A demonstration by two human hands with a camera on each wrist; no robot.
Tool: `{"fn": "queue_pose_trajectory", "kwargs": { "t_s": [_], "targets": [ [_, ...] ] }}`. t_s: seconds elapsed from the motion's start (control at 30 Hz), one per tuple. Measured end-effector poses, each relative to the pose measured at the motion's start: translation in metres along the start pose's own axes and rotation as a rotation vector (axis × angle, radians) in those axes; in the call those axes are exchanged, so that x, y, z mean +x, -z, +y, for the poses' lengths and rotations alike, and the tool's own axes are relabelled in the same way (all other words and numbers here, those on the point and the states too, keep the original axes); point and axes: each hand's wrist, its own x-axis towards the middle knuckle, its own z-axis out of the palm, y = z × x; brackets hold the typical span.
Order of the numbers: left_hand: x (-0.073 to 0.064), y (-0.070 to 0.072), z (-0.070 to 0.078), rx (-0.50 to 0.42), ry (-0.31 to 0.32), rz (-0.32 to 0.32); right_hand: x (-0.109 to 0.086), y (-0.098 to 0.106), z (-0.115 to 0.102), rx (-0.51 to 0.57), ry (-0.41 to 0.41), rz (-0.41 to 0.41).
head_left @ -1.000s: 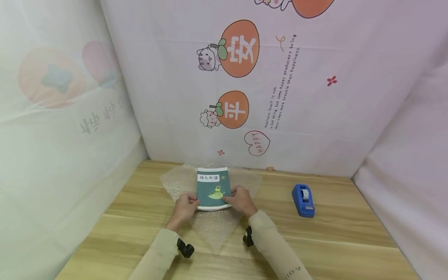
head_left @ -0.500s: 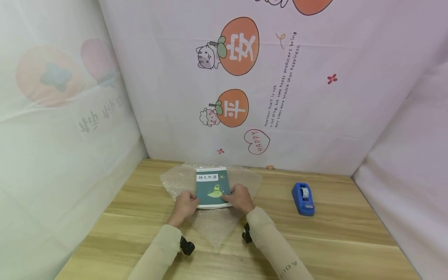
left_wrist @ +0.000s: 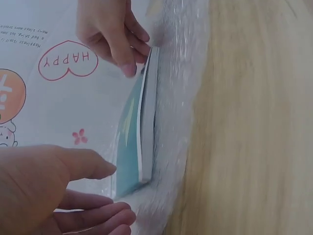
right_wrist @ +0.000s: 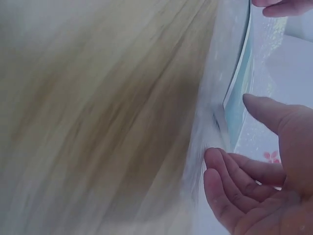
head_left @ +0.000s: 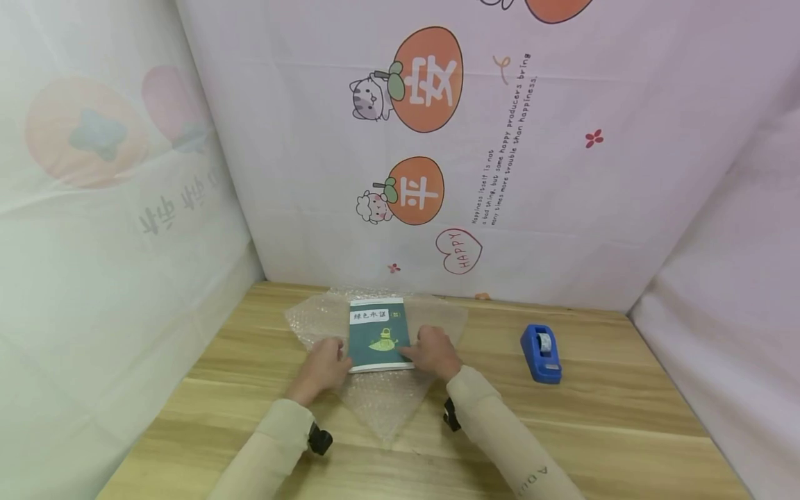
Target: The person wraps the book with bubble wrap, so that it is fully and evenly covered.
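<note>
A teal booklet (head_left: 378, 344) with white edges, Chinese lettering and a yellow-green leaf drawing lies on a sheet of bubble wrap (head_left: 381, 410). My left hand (head_left: 325, 368) is beside its near left corner; the left wrist view shows the thumb and fingers (left_wrist: 117, 213) spread apart, not pinching. At the near right side is my right hand (head_left: 434, 351), its thumb over the cover's edge. In the right wrist view a wide gap separates that thumb (right_wrist: 266, 110) from the bent fingers, with the booklet's corner near the gap; firm contact cannot be told.
To the right on the wooden table (head_left: 612, 403) stands a blue tape dispenser (head_left: 542, 355) with a roll of tape. Printed white cloth (head_left: 531, 173) hangs behind the table and along both sides. A black wrist camera (head_left: 320, 439) sits at my left cuff.
The booklet's near edge, bowed a second ago, now looks straighter and flatter on the wrap. My left hand has loosened and drawn slightly left, and the right has shifted slightly outward.
</note>
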Motion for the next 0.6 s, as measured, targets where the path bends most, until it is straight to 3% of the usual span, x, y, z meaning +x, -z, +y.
{"fn": "queue_pose_trajectory", "kwargs": {
  "t_s": [0.13,0.3,0.43,0.6],
  "targets": [
    [-0.001,0.007,-0.007,0.104,-0.072,-0.039,-0.005,0.012,0.005,-0.066,0.045,-0.013],
    [-0.007,0.012,-0.019,0.155,-0.144,-0.142,-0.010,0.024,0.014,-0.156,0.126,-0.060],
    [-0.012,0.012,-0.027,0.187,-0.163,-0.223,-0.015,0.029,0.021,-0.254,0.198,-0.161],
    [-0.012,0.010,-0.031,0.242,-0.165,-0.278,-0.026,0.029,0.029,-0.377,0.291,-0.260]
  ]
}}
